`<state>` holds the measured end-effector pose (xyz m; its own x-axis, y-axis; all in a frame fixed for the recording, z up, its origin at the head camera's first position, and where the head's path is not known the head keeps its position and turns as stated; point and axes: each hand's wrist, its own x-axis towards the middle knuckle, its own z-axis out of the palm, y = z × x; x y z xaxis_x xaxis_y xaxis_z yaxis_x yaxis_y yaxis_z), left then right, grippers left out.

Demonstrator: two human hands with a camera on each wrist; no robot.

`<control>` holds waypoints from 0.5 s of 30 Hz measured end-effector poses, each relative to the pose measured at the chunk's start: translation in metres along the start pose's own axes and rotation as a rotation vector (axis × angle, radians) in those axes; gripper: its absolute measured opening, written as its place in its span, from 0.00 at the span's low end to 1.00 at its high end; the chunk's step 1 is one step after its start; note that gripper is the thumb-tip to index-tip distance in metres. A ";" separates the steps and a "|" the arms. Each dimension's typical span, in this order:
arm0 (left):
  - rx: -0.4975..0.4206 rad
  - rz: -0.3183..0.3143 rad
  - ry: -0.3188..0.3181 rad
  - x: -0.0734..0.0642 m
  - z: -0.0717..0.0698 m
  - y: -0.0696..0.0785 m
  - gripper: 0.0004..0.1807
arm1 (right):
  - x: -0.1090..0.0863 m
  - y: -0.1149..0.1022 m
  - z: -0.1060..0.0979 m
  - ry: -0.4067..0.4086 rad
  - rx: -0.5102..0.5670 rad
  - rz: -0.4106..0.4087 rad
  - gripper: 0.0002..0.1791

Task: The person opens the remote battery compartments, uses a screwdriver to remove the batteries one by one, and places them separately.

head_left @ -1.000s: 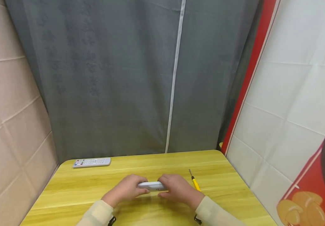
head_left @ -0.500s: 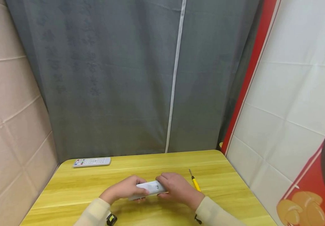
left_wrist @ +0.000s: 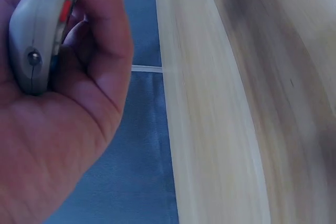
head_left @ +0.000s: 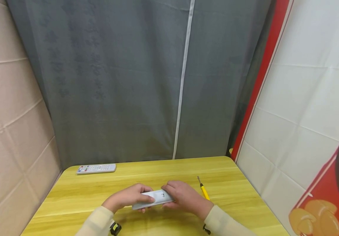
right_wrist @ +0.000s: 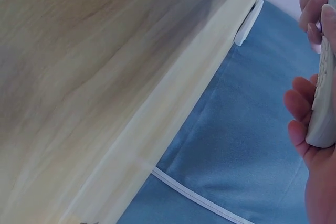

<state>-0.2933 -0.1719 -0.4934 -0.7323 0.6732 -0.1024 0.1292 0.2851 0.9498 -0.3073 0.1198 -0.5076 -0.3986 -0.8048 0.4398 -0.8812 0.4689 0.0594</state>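
A white-grey remote control is held between both hands above the near middle of the table, its plain back facing up. My left hand grips the left end, with the thumb lying along the back. At the right end my right hand holds on, its fingers covering that end. In the left wrist view the remote's end sits in the left palm, with coloured buttons on the side towards the curled fingers. The right wrist view shows its button side in profile, fingers of both hands around it.
A second remote control lies buttons up at the table's far left. A yellow-handled screwdriver lies just beyond the right hand. The wooden table ends at a grey curtain, with pale cloth on both sides.
The remote in my hands has tipped from nearly edge-on to showing its back, its left end swinging down towards me. My left hand has shifted slightly left; the right has barely moved.
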 end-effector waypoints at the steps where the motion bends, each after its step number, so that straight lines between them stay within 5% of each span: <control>1: 0.038 0.007 0.015 0.000 0.000 0.000 0.09 | 0.000 0.000 0.000 0.003 0.007 0.001 0.33; 7: 0.269 0.085 0.102 0.003 -0.001 0.004 0.09 | 0.000 0.002 0.002 -0.005 0.055 0.029 0.32; 15: 0.361 0.136 0.150 0.004 0.002 0.004 0.09 | 0.000 0.001 -0.001 -0.012 0.081 0.042 0.28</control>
<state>-0.2946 -0.1667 -0.4901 -0.7784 0.6218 0.0860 0.4378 0.4395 0.7844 -0.3079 0.1206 -0.5067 -0.4380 -0.7897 0.4296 -0.8812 0.4718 -0.0313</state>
